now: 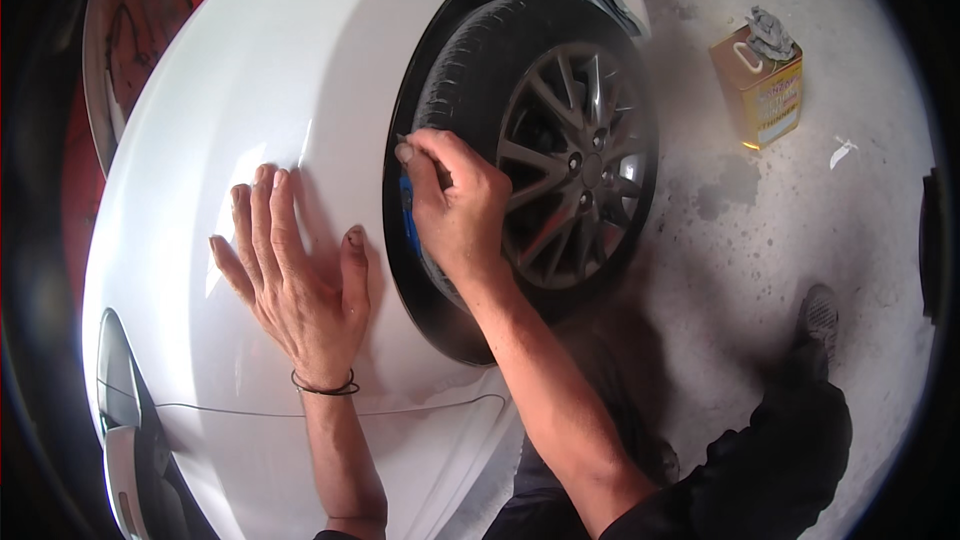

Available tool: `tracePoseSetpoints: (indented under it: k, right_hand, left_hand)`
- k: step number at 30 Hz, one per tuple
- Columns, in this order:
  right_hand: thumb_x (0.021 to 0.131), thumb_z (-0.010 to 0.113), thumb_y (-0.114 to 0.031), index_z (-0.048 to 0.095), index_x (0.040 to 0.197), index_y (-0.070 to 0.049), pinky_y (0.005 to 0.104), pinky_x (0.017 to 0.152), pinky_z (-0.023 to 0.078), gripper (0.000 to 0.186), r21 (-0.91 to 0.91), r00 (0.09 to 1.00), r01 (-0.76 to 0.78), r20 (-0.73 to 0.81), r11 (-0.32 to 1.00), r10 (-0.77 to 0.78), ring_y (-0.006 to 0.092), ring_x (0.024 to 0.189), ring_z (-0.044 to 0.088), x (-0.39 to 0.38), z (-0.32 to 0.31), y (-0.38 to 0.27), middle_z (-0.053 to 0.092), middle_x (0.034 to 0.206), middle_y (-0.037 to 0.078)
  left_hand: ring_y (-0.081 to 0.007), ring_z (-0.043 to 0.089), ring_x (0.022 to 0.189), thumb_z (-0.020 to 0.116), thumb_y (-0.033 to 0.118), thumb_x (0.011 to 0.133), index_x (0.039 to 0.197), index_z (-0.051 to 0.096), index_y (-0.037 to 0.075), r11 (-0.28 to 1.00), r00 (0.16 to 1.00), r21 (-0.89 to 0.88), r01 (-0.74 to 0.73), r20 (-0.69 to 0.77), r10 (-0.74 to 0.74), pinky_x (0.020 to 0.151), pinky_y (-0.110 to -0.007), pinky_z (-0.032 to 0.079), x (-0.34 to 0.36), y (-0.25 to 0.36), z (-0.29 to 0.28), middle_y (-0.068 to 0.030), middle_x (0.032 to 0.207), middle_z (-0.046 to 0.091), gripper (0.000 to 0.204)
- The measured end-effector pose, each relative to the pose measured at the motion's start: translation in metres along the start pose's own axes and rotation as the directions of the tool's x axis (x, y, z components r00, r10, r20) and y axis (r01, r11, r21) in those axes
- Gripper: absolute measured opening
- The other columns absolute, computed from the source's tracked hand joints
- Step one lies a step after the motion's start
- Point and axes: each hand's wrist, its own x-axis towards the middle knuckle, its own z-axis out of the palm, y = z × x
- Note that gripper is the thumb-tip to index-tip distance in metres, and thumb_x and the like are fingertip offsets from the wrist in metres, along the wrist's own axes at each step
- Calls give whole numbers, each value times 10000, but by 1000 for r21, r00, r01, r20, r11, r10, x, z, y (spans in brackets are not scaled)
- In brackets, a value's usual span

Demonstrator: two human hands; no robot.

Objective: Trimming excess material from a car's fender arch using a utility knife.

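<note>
My left hand point(300, 280), a black cord on its wrist, lies on the white car's fender point(230, 70) with its fingers spread and holding nothing. My right hand point(450, 195) is closed at the edge of the wheel arch point(392, 260), thumb and forefinger pinched on something small I cannot make out. A blue item point(408, 205), partly hidden, sits just beside it in the gap between arch and tyre point(450, 90). The dark multi-spoke alloy wheel point(570, 170) is to the right of my right hand.
On the concrete floor point(720, 250) at right stands a rectangular metal can point(765, 110) with a grey crumpled rag point(770, 30) on top. My shoe point(822, 320) is at lower right. A red surface point(130, 10) lies beyond the car, whose side mirror point(125, 470) is at lower left.
</note>
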Motion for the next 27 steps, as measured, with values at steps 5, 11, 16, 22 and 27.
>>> tracePoseSetpoints:
  k: [5, 11, 16, 22, 27]
  right_hand:
    - [1006, 808, 29, 798, 1078, 3, 329, 750, 610, 77, -10, 1000, 16, 13, 1000, -16, 228, 825, 802, -1, 1, -6, 825, 945, 125]
    - [1005, 787, 48, 794, 1070, 9, 334, 753, 616, 75, -39, 999, -29, 31, 999, 30, 251, 842, 817, -1, 4, -9, 833, 962, 136]
    - [1011, 774, 50, 787, 1049, 17, 333, 709, 599, 52, -63, 995, 91, -34, 994, -94, 233, 778, 791, 12, 9, 4, 814, 912, 138]
    - [1033, 769, 36, 786, 1033, 14, 273, 579, 504, 28, -88, 997, 66, -41, 994, -69, 87, 628, 678, 33, 9, 11, 764, 775, 101]
    - [1021, 770, 24, 782, 1048, -6, 382, 733, 639, 42, -4, 1000, 28, -6, 1000, -28, 316, 837, 826, 23, 6, 10, 824, 935, 146]
  left_hand:
    - [-322, 311, 1748, 723, 460, 1075, 1762, 448, 130, 1000, 1000, -11, 5, 3, -5, 1429, -617, 65, 3, 2, -2, -105, 1808, 484, 810]
    - [-319, 308, 1750, 738, 436, 1060, 1760, 450, 131, 1000, 1000, -8, 3, 3, -3, 1433, -609, 62, 1, 1, -2, -107, 1809, 483, 816]
    - [-314, 317, 1747, 738, 432, 1063, 1754, 460, 134, 1000, 1000, -18, 4, -2, -4, 1436, -606, 64, 0, 1, 0, -109, 1802, 494, 802]
    - [-312, 333, 1742, 761, 428, 1045, 1757, 461, 145, 1000, 1000, -19, 1, -26, -2, 1437, -607, 74, 1, 3, 2, -112, 1791, 513, 823]
    - [-308, 343, 1737, 767, 440, 1042, 1760, 460, 163, 999, 1000, -40, 15, -24, -16, 1438, -606, 81, 1, 0, 2, -92, 1793, 513, 829]
